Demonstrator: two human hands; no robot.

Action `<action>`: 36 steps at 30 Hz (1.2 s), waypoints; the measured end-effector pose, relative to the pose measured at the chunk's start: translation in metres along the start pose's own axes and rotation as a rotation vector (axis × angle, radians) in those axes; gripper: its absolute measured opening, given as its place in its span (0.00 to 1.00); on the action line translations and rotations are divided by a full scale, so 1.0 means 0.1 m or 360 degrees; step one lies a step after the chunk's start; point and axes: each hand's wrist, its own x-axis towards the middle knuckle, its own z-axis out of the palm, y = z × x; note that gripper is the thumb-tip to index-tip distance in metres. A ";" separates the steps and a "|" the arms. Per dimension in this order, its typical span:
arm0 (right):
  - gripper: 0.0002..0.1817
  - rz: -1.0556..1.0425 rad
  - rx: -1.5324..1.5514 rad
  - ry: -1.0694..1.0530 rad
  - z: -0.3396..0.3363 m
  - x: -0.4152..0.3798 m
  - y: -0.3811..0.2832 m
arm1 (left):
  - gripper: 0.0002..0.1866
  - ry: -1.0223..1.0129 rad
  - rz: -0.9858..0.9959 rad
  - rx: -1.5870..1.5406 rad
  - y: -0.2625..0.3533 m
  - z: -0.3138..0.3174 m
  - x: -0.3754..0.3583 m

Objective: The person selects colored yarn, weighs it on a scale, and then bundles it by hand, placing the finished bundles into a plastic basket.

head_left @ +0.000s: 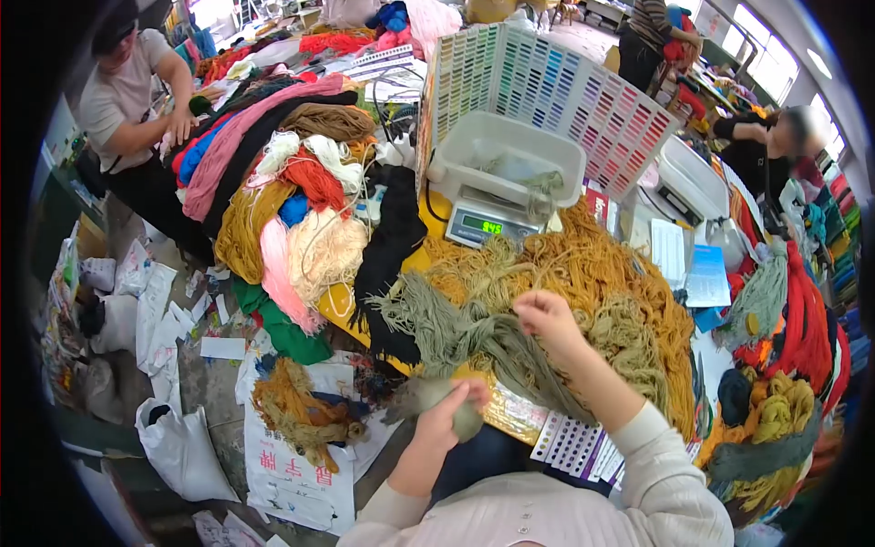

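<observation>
My left hand (445, 417) is closed around a small grey-green bundle of yarn (416, 398), blurred by motion, at the table's front edge. My right hand (552, 323) is raised over the yarn heap, its fingers pinched together; whether a strand is between them is too small to tell. Beneath it lie grey-green yarn hanks (437, 321) and a broad pile of mustard-brown yarn (629, 273). Behind the pile stands a digital scale (488, 221) with a lit green display. A translucent plastic tub (570, 169) with some grey-green yarn in it rests on the scale.
An upright colour-sample board (565, 82) stands behind the tub. Coloured yarn hanks (314, 242) heap up at left, red hanks (807, 319) at right. A white sack (182, 451) and scraps lie on the floor. A person (137, 109) works at far left; others stand at right.
</observation>
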 end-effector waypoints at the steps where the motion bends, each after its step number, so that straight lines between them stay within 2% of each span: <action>1: 0.05 0.0010 0.0016 0.0026 0.05 -0.16 0.05 | 0.11 0.0014 0.0043 -0.0007 -0.01 0.09 0.05; 6: 0.05 -0.0075 0.0104 -0.0029 0.25 -0.66 0.14 | 0.17 -0.0089 0.0181 -0.0046 -0.04 0.24 0.11; 9: 0.05 -0.0125 0.0122 -0.0267 0.36 -0.76 0.05 | 0.20 -0.0261 0.0208 0.0030 -0.09 0.17 0.10; 16: 0.05 -0.0108 -0.0207 -0.0458 0.43 -0.76 0.13 | 0.20 -0.0367 0.0151 -0.0111 -0.08 0.18 0.10; 18: 0.05 -0.0064 -0.0081 -0.0448 0.42 -0.73 0.09 | 0.20 -0.0403 0.0113 -0.0159 -0.05 0.16 0.11; 19: 0.05 -0.0043 -0.0020 -0.0442 0.42 -0.70 0.07 | 0.19 -0.0299 0.0113 -0.0112 -0.03 0.17 0.10; 21: 0.05 -0.0240 -0.0375 -0.0323 0.30 -0.52 0.11 | 0.17 -0.0095 0.0116 -0.0022 0.01 0.19 0.04; 24: 0.06 -0.0437 -0.0874 -0.0026 0.10 -0.17 -0.10 | 0.13 0.0044 -0.0014 0.0146 0.01 -0.12 -0.09; 26: 0.09 -0.1056 -0.1271 0.0141 -0.11 0.29 -0.11 | 0.12 0.0018 -0.0064 -0.0015 0.02 -0.29 -0.22; 28: 0.09 -0.1176 -0.1552 0.0350 -0.25 0.71 -0.19 | 0.11 -0.0055 -0.0107 -0.0216 0.03 -0.38 -0.32; 30: 0.08 -0.1164 -0.2135 0.0607 -0.27 1.03 -0.27 | 0.11 -0.0163 -0.0149 -0.0453 0.07 -0.41 -0.44; 33: 0.08 -0.0702 -0.2312 0.0637 -0.36 1.32 -0.09 | 0.11 -0.0265 -0.0025 -0.0465 0.09 -0.37 -0.51; 34: 0.07 -0.0478 -0.2118 0.0345 -0.26 1.27 -0.12 | 0.10 -0.0279 0.0022 -0.0457 0.11 -0.35 -0.51; 35: 0.06 -0.0257 -0.1919 0.0058 -0.07 1.10 -0.25 | 0.10 -0.0108 0.0087 -0.0229 0.14 -0.28 -0.50; 36: 0.04 -0.0063 -0.1193 -0.0044 0.16 0.82 -0.28 | 0.10 0.0069 0.0147 -0.0017 0.17 -0.16 -0.48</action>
